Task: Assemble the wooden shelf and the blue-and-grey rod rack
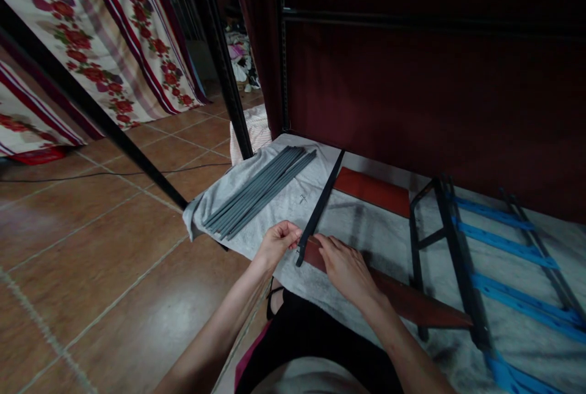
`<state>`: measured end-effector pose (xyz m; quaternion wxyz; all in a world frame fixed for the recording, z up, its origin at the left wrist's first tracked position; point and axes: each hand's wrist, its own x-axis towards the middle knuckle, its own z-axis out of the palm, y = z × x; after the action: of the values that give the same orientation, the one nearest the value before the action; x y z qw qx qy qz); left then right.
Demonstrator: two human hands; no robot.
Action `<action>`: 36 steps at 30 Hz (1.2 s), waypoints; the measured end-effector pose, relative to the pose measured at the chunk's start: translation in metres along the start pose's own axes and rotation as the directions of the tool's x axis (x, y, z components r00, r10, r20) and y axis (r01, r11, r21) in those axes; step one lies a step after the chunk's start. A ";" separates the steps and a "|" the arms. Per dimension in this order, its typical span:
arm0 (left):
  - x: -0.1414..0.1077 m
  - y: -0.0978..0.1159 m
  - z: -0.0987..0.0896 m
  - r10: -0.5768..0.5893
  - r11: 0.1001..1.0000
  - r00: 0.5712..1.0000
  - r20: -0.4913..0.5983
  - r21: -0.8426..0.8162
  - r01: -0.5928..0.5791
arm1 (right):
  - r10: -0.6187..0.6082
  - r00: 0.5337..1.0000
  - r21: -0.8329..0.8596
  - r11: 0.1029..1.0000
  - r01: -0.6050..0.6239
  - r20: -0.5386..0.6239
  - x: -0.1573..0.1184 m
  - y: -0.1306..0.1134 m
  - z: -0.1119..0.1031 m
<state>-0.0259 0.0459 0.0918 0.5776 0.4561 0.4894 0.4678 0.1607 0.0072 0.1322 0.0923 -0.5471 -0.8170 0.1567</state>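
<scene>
Touching the near end of the black bar [323, 198], long axis running away and slightly rightward, with the nearer left hand [273, 244], fingertips closed, contents unclear, and covering the adjoining brown board [412, 300] with the right hand [347, 267], grip hidden.

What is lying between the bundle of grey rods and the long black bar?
Light grey cloth lies there, with a small dark cluster on it, too small to identify. The head view shows this.

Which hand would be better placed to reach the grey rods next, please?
Probably the left hand: it is nearer the grey rods, while the right hand is on the brown board.
</scene>
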 end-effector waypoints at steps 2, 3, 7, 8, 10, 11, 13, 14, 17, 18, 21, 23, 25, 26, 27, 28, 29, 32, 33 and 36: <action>0.001 -0.001 0.001 0.013 1.000 1.000 0.015 0.014 -0.013 | 0.008 1.000 0.021 1.000 -0.008 0.005 0.000 0.000 0.000; 0.001 -0.001 0.000 0.024 0.999 0.999 0.034 0.022 -0.024 | 0.011 1.000 0.031 0.999 -0.011 0.007 0.000 0.000 0.000; 0.001 -0.005 -0.002 0.123 0.991 0.990 0.069 0.042 -0.126 | 0.017 1.000 0.040 0.999 -0.017 0.004 0.000 -0.001 0.000; 0.001 -0.006 -0.002 0.151 0.987 0.986 0.068 0.048 -0.155 | 0.019 1.000 0.036 0.999 -0.019 -0.001 0.000 -0.001 0.000; 0.000 -0.007 -0.003 0.181 0.981 0.980 0.082 0.059 -0.186 | 0.017 1.000 0.030 0.999 -0.017 -0.007 0.000 -0.001 0.001; -0.001 -0.007 -0.003 0.181 0.981 0.979 0.092 0.058 -0.187 | 0.016 1.000 0.028 0.999 -0.016 -0.009 0.000 -0.001 0.001; -0.002 -0.006 -0.003 0.158 0.985 0.983 0.097 0.048 -0.163 | 0.017 1.000 0.026 1.000 -0.017 -0.011 0.000 -0.001 0.001; -0.002 -0.006 -0.002 0.142 0.988 0.986 0.089 0.047 -0.146 | 0.018 1.000 0.024 1.000 -0.018 -0.011 0.001 0.000 0.002; -0.001 -0.008 -0.001 0.100 0.992 0.994 0.053 0.076 -0.104 | 0.017 1.000 0.017 1.000 -0.017 -0.015 0.001 0.000 0.003; 0.000 -0.009 -0.001 0.095 0.991 0.994 0.051 0.093 -0.099 | 0.016 1.000 0.015 1.000 -0.016 -0.017 0.001 0.000 0.004; 0.002 -0.010 -0.001 0.126 0.984 0.990 0.067 0.116 -0.133 | 0.013 1.000 0.014 1.000 -0.013 -0.016 0.001 0.001 0.005; 0.001 -0.009 -0.001 0.149 0.982 0.985 0.089 0.101 -0.157 | 0.015 1.000 0.009 1.000 -0.015 -0.010 0.001 0.000 0.004; 0.000 -0.008 -0.002 0.153 0.984 0.983 0.102 0.073 -0.161 | 0.021 1.000 0.000 1.000 -0.021 -0.006 0.000 0.000 0.004; -0.001 -0.007 -0.002 0.146 0.986 0.984 0.102 0.063 -0.152 | 0.025 1.000 -0.005 1.000 -0.025 -0.006 0.000 -0.001 0.003; -0.002 -0.007 -0.002 0.135 0.988 0.986 0.100 0.058 -0.141 | 0.025 1.000 -0.008 1.000 -0.025 -0.006 0.000 -0.001 0.003; -0.002 -0.006 -0.002 0.121 0.990 0.988 0.100 0.059 -0.127 | 0.024 1.000 -0.011 1.000 -0.024 -0.007 0.000 -0.001 0.003; -0.002 -0.006 -0.002 0.107 0.991 0.989 0.100 0.065 -0.114 | 0.022 1.000 -0.014 1.000 -0.022 -0.010 0.000 -0.001 0.003; -0.001 -0.006 -0.001 0.080 0.991 0.992 0.095 0.096 -0.089 | 0.035 0.999 -0.027 0.999 -0.036 -0.022 -0.001 -0.001 0.002; 0.000 -0.006 -0.001 0.075 0.991 0.993 0.095 0.107 -0.085 | 0.045 0.999 -0.032 0.998 -0.046 -0.021 -0.001 -0.001 0.002; 0.003 -0.007 -0.001 0.087 0.986 0.991 0.098 0.134 -0.100 | 0.056 0.998 -0.040 0.998 -0.056 0.002 -0.001 -0.001 0.001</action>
<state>-0.0256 0.0475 0.0847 0.5439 0.5384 0.4716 0.4379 0.1599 0.0059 0.1319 0.0758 -0.5712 -0.8046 0.1437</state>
